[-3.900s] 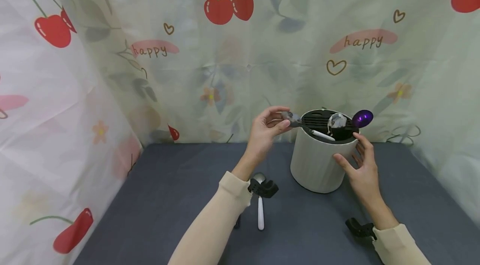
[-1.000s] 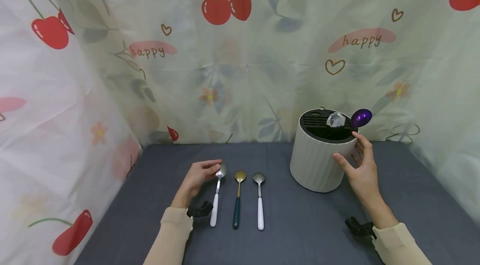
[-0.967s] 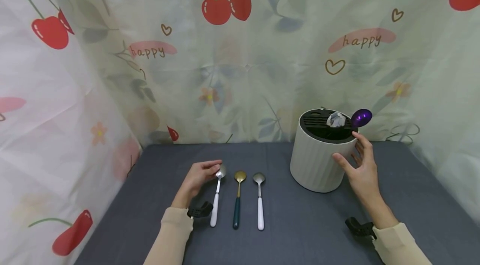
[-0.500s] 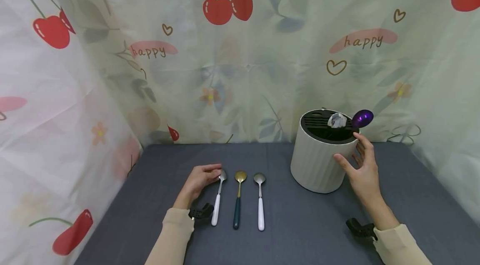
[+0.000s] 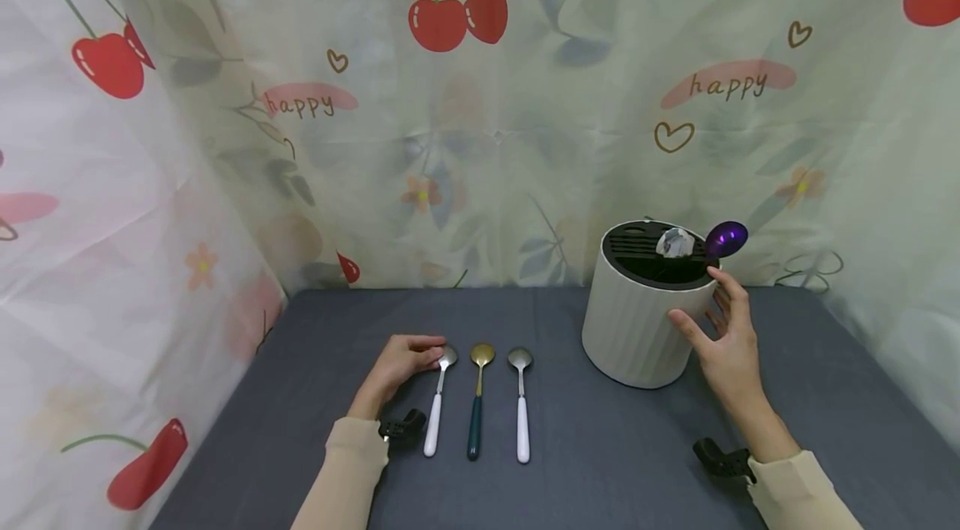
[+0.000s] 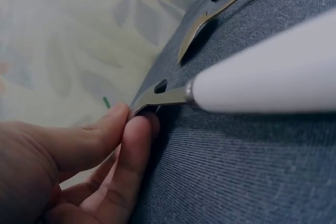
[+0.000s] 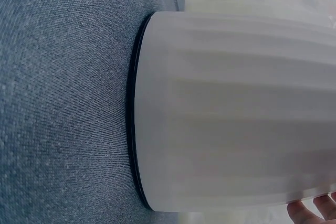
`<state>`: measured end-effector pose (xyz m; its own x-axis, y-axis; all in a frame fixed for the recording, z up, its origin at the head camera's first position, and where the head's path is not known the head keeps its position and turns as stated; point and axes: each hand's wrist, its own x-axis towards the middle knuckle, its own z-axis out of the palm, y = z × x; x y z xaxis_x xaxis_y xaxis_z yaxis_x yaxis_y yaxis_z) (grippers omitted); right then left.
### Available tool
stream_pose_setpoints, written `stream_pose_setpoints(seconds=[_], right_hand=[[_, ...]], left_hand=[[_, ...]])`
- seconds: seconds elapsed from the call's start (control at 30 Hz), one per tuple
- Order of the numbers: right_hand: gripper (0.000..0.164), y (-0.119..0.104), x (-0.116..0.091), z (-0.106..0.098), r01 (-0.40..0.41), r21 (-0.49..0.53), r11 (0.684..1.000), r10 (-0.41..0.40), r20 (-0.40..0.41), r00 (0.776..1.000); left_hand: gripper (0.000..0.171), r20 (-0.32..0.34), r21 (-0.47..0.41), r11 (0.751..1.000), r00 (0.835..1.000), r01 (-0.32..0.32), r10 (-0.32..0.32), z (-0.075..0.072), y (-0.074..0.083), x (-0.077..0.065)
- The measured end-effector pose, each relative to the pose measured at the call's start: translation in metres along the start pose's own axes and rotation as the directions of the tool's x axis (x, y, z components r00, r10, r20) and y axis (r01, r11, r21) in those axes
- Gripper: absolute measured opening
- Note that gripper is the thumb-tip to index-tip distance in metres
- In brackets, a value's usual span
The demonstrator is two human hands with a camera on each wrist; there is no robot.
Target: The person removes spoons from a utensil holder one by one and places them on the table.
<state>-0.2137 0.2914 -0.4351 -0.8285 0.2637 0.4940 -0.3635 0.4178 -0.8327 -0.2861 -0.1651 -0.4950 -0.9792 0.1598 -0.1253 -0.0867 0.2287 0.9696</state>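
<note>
In the head view my left hand [image 5: 402,363] pinches the bowl of a white-handled spoon [image 5: 432,426] between thumb and fingers. The left wrist view shows the same pinch, with the white handle [image 6: 262,72] large in front. To its right lie a gold spoon with a dark green handle [image 5: 475,426] and a second white-handled spoon [image 5: 522,430], roughly parallel. My right hand [image 5: 727,347] holds the right side of a whitish ribbed utensil holder [image 5: 637,330], with a fingertip at its rim and the thumb on its front. Its fingertips [image 7: 302,213] show at the right wrist view's corner.
A purple spoon [image 5: 726,239] and a shiny silver spoon bowl [image 5: 675,242] stick up from the holder's black slotted top [image 5: 630,240]. Dark cloth [image 5: 600,447] covers the table. Printed curtains [image 5: 495,147] hang behind and at the sides.
About four seconds ago my left hand held the spoon at the holder's top. It is now on the table's left, having shifted slightly nearer in the last second. The right hand has stayed put.
</note>
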Motion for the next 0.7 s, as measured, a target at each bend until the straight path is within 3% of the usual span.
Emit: stream_pose_setpoints(seconds=[0.43, 0.7], right_hand=[[0.084, -0.0006, -0.0016, 0.0003, -0.006, -0.003, 1.000, 0.006, 0.000, 1.000], [0.085, -0.0001, -0.0003, 0.0001, -0.007, -0.006, 1.000, 0.007, -0.001, 1.000]], left_hand=[[0.030, 0.009, -0.001, 1.000, 1.000, 0.000, 0.000, 0.0006, -0.0032, 0.0031], [0.031, -0.048, -0.064, 0.998, 0.999, 0.016, -0.019, -0.0068, -0.0043, 0.0071]])
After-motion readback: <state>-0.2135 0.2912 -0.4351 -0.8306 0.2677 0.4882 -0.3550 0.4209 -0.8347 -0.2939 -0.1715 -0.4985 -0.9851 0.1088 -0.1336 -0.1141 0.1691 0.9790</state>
